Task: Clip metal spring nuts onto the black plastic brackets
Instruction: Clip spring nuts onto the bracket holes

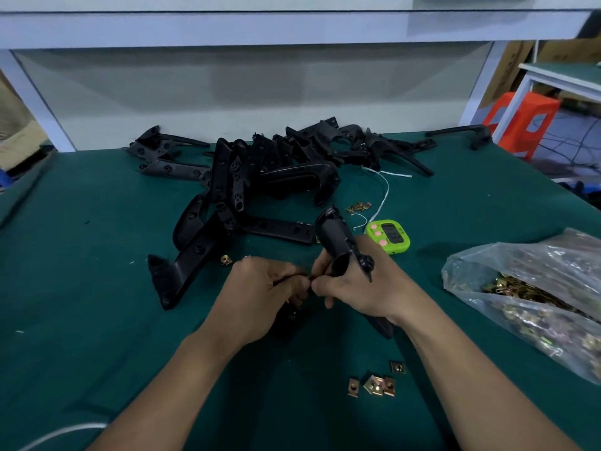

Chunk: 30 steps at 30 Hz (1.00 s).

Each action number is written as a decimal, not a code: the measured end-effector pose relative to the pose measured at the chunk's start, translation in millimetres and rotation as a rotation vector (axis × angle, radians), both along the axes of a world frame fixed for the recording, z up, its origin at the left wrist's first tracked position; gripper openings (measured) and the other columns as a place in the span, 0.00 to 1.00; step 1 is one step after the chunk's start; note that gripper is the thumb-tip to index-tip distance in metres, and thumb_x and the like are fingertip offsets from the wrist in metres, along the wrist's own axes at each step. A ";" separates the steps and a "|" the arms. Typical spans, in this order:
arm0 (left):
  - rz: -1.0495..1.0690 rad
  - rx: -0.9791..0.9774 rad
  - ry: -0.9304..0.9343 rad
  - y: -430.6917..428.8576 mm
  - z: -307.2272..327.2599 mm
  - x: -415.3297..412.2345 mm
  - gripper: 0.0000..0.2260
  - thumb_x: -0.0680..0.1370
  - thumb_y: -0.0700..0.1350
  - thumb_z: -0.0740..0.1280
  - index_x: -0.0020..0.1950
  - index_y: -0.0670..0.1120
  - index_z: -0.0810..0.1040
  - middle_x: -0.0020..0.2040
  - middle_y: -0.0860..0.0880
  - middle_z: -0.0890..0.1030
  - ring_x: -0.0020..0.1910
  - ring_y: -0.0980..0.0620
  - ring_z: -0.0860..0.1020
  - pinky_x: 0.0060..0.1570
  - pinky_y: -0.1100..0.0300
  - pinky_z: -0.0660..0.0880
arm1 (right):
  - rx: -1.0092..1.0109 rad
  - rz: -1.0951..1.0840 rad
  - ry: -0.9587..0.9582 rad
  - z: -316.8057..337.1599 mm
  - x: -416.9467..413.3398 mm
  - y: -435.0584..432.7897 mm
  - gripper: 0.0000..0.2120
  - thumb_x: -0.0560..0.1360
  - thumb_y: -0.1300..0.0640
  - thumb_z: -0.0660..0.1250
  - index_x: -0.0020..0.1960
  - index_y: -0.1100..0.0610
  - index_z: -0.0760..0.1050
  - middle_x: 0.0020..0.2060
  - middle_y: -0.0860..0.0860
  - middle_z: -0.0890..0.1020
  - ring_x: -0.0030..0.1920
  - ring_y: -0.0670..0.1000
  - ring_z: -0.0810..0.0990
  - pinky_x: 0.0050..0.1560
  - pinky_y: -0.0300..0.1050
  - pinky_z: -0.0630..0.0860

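1. The spot where the hands meet is the hardest to read. The left hand [260, 288] has its fingers curled in, pinching a thin dark edge of the black plastic bracket [335, 239]. We cannot tell whether a nut sits between its fingertips.
2. The right hand [361, 288] grips the same bracket round its middle, thumb against the left hand's fingertips. The bracket's broad end rises beyond the right knuckles, and a dark end pokes out beneath the right wrist.
3. Under the left palm we see a dark shape, but cannot say whether it is bracket or shadow.
4. Beyond both hands lies the pile of brackets [260, 170], so overlapped that we cannot count them. One long piece reaches down to just left of the left hand.
5. To the right of the right hand lies a clear plastic bag [520, 265], cut off by the frame's right edge. Inside it are brass-coloured spring nuts [520, 291], blurred by the crumpled film.
6. On the green mat [97, 288], four loose nuts [374, 384] lie on the near side of the hands, beside the right forearm. A smaller nut cluster [357, 207] lies beyond the right hand, near a white string [383, 193]. A single nut [225, 259] lies just left of the left hand.
7. A green timer [388, 236] sits just beyond the right hand; its display is unreadable.
8. A white cable [58, 432] left of the left forearm is cut off by the bottom edge.
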<state>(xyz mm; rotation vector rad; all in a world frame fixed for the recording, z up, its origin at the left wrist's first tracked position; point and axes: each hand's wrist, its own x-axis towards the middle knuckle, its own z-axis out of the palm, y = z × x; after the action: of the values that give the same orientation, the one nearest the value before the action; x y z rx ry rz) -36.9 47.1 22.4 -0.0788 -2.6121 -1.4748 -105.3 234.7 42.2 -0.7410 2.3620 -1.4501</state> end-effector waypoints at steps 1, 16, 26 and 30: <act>-0.031 0.002 0.005 -0.6 0.4 0.1 0.10 0.80 0.40 0.71 0.41 0.49 0.87 0.35 0.54 0.85 0.36 0.57 0.84 0.39 0.66 0.78 | 0.010 0.011 -0.022 -0.2 -0.9 0.6 0.03 0.69 0.58 0.74 0.38 0.55 0.80 0.30 0.56 0.83 0.31 0.55 0.84 0.35 0.51 0.80; -0.260 0.454 -0.106 -5.4 8.1 1.5 0.06 0.77 0.42 0.72 0.45 0.42 0.88 0.39 0.39 0.86 0.35 0.46 0.84 0.38 0.59 0.81 | -0.121 0.228 -0.330 11.8 -0.3 12.9 0.07 0.75 0.68 0.72 0.49 0.62 0.77 0.34 0.53 0.83 0.33 0.51 0.81 0.34 0.39 0.76; -0.087 0.298 -0.011 4.6 5.8 -0.7 0.09 0.80 0.40 0.70 0.44 0.45 0.88 0.37 0.44 0.86 0.35 0.46 0.85 0.39 0.58 0.82 | -0.123 0.069 -0.361 10.6 -3.6 6.3 0.04 0.76 0.69 0.70 0.48 0.64 0.76 0.32 0.56 0.83 0.31 0.52 0.81 0.31 0.40 0.76; 0.083 0.216 0.083 2.7 4.0 -2.7 0.12 0.79 0.38 0.71 0.41 0.52 0.88 0.36 0.50 0.86 0.35 0.51 0.85 0.38 0.63 0.81 | -0.112 0.014 -0.318 8.3 -3.4 4.2 0.04 0.75 0.69 0.71 0.45 0.63 0.77 0.33 0.57 0.83 0.31 0.53 0.81 0.32 0.41 0.76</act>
<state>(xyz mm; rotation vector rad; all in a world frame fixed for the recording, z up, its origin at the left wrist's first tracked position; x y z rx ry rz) -39.6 49.8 26.5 -0.0087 -2.3463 -1.6751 -108.6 239.0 50.5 -0.5066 2.0477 -1.5744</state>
